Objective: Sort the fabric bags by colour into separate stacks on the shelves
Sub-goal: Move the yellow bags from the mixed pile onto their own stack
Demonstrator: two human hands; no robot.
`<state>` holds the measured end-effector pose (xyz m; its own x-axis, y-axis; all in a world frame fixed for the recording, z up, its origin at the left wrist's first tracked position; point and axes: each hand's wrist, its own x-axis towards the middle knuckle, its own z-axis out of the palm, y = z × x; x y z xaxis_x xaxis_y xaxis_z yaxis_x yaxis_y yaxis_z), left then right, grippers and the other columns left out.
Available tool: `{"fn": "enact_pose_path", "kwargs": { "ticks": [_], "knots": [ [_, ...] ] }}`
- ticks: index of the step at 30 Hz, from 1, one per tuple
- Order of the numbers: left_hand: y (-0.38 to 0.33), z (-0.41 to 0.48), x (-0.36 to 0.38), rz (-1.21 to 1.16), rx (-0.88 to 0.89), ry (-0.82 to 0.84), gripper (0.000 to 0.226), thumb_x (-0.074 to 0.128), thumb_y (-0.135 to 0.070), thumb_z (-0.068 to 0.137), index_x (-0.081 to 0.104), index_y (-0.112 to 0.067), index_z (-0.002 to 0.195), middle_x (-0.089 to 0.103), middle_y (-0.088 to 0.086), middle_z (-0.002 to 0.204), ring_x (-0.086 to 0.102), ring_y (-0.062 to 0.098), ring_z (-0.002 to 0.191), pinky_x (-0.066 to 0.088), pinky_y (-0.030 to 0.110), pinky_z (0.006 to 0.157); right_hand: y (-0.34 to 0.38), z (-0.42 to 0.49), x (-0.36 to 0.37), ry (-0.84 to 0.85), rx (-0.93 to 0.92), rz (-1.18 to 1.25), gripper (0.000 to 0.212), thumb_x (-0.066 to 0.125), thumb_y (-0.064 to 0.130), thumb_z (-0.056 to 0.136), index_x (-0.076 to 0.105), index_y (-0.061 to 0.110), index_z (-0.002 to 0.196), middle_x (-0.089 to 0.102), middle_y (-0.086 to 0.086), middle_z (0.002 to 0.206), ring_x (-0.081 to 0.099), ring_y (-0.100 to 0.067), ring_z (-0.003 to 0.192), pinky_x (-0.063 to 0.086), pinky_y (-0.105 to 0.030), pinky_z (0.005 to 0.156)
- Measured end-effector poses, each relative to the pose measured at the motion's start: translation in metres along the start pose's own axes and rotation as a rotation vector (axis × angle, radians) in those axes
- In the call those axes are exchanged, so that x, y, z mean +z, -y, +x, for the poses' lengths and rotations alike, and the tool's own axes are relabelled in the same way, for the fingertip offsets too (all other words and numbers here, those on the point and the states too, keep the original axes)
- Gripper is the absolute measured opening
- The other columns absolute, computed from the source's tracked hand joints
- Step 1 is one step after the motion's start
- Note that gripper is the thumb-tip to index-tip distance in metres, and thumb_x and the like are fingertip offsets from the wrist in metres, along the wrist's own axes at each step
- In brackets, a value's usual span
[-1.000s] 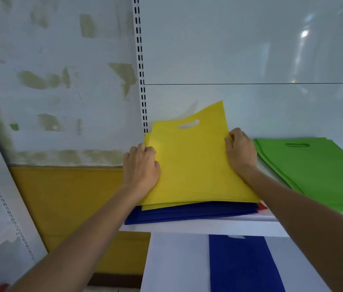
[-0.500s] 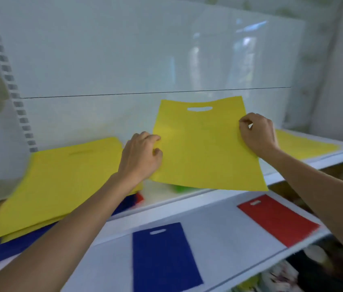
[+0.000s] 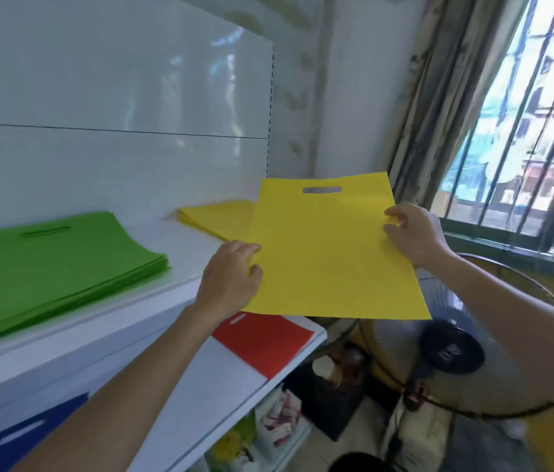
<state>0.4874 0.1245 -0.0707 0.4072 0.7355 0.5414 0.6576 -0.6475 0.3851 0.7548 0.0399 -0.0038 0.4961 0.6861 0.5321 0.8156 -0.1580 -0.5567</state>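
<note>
Since half a second ago the view has swung right: the mixed pile is out of frame, and the yellow bag [image 3: 333, 253] has been carried along to the right end of the upper shelf [image 3: 183, 258].

- Left hand [image 3: 231, 274]: clamped on the bag's 9 o'clock edge, fingers curled round it.
- Right hand [image 3: 411, 233]: pinching the 3 o'clock edge, fingertips on the top face.
- Bag: flat and stretched between both hands, handle slot at its 12 o'clock end. Its near edge hangs out past the shelf front.
- Yellow stack [image 3: 217, 218]: at the bag's 10 o'clock, lying on the upper shelf against the back panel and partly hidden by the bag. Cannot tell whether bag and stack touch.
- Green stack [image 3: 50, 260]: at 9 o'clock on the same shelf, well apart from the yellow stack.
- Lower shelf [image 3: 221, 386]: the red bag [image 3: 265, 342] lies at 6 o'clock below the left hand, the blue bag [image 3: 23, 434] at 8 o'clock by the frame edge.
- Fan [image 3: 452, 349]: stands at 5 o'clock beyond the shelf end.
- Barred window [image 3: 524, 131]: at 2 o'clock
</note>
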Motion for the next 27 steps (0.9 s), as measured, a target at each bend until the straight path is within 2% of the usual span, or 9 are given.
{"fn": "enact_pose_path", "kwargs": {
  "ticks": [3,8,11,15,19,24,27],
  "knots": [
    [-0.014,0.018,0.027,0.003,0.002,0.033,0.042,0.047,-0.019,0.092,0.048,-0.013,0.134,0.051,0.006,0.131,0.042,0.021,0.122,0.034,0.031,0.098,-0.028,0.015,0.002,-0.017,0.034,0.004,0.027,0.057,0.007,0.089,0.063,0.005,0.116,0.061,-0.017,0.113,0.052,-0.029,0.105,0.038,-0.030,0.088],
    [-0.008,0.063,0.055,0.034,0.004,0.034,0.041,0.046,-0.018,0.092,0.050,-0.013,0.133,0.052,0.004,0.131,0.043,0.020,0.121,0.036,0.031,0.096,-0.055,0.049,0.031,-0.013,0.067,0.036,0.029,0.052,0.005,0.089,0.063,0.005,0.115,0.059,-0.016,0.121,0.050,-0.030,0.113,0.038,-0.033,0.095],
    [0.005,0.094,0.064,0.070,-0.007,0.034,0.040,0.046,-0.020,0.093,0.052,-0.014,0.132,0.053,0.004,0.132,0.043,0.021,0.121,0.036,0.032,0.097,-0.057,0.085,0.050,0.019,0.070,0.044,0.032,0.049,0.005,0.088,0.063,0.006,0.118,0.057,-0.015,0.124,0.049,-0.030,0.116,0.040,-0.033,0.094],
    [0.026,0.135,0.069,0.074,-0.082,-0.007,0.036,0.047,-0.019,0.092,0.057,-0.015,0.126,0.056,0.004,0.128,0.045,0.023,0.120,0.037,0.033,0.097,-0.046,0.131,0.077,0.117,0.020,0.003,0.037,0.045,0.002,0.088,0.060,0.006,0.122,0.055,-0.015,0.128,0.047,-0.030,0.119,0.039,-0.031,0.092],
    [0.050,0.160,0.074,0.097,-0.150,-0.069,0.034,0.047,-0.014,0.090,0.062,-0.016,0.121,0.062,0.006,0.122,0.047,0.025,0.116,0.042,0.035,0.093,-0.034,0.171,0.111,0.135,-0.035,0.021,0.039,0.044,-0.001,0.087,0.061,0.009,0.121,0.057,-0.014,0.125,0.050,-0.029,0.115,0.038,-0.024,0.081],
    [0.081,0.167,0.071,0.165,-0.260,-0.114,0.036,0.047,-0.011,0.089,0.061,-0.016,0.122,0.062,0.008,0.120,0.048,0.026,0.114,0.043,0.036,0.089,-0.020,0.211,0.172,0.185,-0.125,0.103,0.032,0.048,0.000,0.089,0.063,0.006,0.116,0.061,-0.013,0.121,0.053,-0.027,0.112,0.035,-0.022,0.084],
    [0.096,0.166,0.066,0.242,-0.342,-0.117,0.036,0.047,-0.016,0.090,0.059,-0.020,0.124,0.061,0.008,0.118,0.047,0.026,0.114,0.042,0.035,0.090,-0.007,0.231,0.209,0.247,-0.233,0.111,0.029,0.050,0.000,0.089,0.062,0.001,0.116,0.060,-0.017,0.122,0.052,-0.030,0.113,0.037,-0.028,0.093]
  ]
}}
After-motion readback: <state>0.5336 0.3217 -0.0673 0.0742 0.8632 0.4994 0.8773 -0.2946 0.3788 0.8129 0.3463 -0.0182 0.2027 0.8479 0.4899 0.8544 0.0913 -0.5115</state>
